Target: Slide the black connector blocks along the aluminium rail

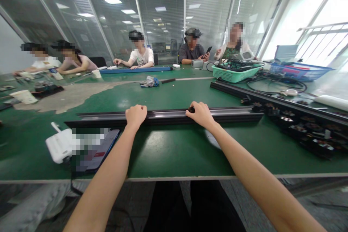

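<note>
A long black channel-shaped rail (165,119) lies across the green table in front of me, its grooved inside facing up with a shiny strip along it. My left hand (136,116) is closed round the rail left of its middle, knuckles up. Over the right half of the rail, my right hand (201,115) is closed with a small dark part (191,110) pinched between thumb and fingers. Most of that part is hidden, so its kind does not show. It is at the rail's groove; whether it touches the rail I cannot tell.
A phone (99,156) and a white device (58,145) lie near my left forearm. At right are several small black parts (299,123), another long black rail (231,88), a green basket (231,74) and a blue basket (307,74). Several people sit opposite.
</note>
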Demonstrator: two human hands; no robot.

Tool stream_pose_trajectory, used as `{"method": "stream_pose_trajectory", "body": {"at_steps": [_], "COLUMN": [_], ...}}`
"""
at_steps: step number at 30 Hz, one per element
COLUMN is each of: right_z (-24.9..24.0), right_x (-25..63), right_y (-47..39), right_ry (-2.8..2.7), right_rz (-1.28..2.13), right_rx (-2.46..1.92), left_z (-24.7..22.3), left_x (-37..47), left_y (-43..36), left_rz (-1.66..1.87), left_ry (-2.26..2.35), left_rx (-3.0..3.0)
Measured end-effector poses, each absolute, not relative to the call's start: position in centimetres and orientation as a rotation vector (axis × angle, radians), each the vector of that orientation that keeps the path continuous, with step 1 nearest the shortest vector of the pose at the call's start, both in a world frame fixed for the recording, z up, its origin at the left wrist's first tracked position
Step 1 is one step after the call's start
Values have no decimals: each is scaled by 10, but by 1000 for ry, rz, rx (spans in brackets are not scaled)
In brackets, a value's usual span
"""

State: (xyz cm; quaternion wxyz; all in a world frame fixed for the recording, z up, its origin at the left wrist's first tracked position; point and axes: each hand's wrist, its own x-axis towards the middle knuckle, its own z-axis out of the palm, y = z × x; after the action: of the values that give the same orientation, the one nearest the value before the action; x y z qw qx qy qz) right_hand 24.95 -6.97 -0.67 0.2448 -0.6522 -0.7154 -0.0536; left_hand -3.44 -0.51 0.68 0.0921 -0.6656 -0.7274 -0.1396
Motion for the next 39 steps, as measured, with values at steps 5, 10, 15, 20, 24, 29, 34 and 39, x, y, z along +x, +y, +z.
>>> {"method": "stream_pose_trajectory", "body": {"at_steps": [5,10,15,20,24,29,34,39], "right_z": [-6,-5,-4,-3,-4,-4,-4,-6], "right_x": [252,254,255,257,261,263,264,264], "right_y": [-69,-68,-68,-68,-67,-66,-68,-68], "right_ry": [-1940,-1936,-1935,-1924,-1917,-1910,-1909,-1913], "right_rz": [-130,-132,-145,-137,-131,-131,-36,49], "right_rx": [-1806,-1818,-1849,-1883,-1896,-1917,-1901,-1854], "left_z": [5,6,7,6,5,5,5,8], "left_x": [-35,-35,-35,-35,-36,-36,-36,-36], "left_y": [-3,-4,-4,-4,-4,-3,-3,-6], "left_rz": [-421,-412,-405,-415,-408,-413,-419,-408], "left_ry": [-2156,-2166,-2168,-2154,-2158,-2158,-2154,-2169], "left_rx": [-1971,-1976,-1978,-1979,-1970,-1967,-1978,-1967]}}
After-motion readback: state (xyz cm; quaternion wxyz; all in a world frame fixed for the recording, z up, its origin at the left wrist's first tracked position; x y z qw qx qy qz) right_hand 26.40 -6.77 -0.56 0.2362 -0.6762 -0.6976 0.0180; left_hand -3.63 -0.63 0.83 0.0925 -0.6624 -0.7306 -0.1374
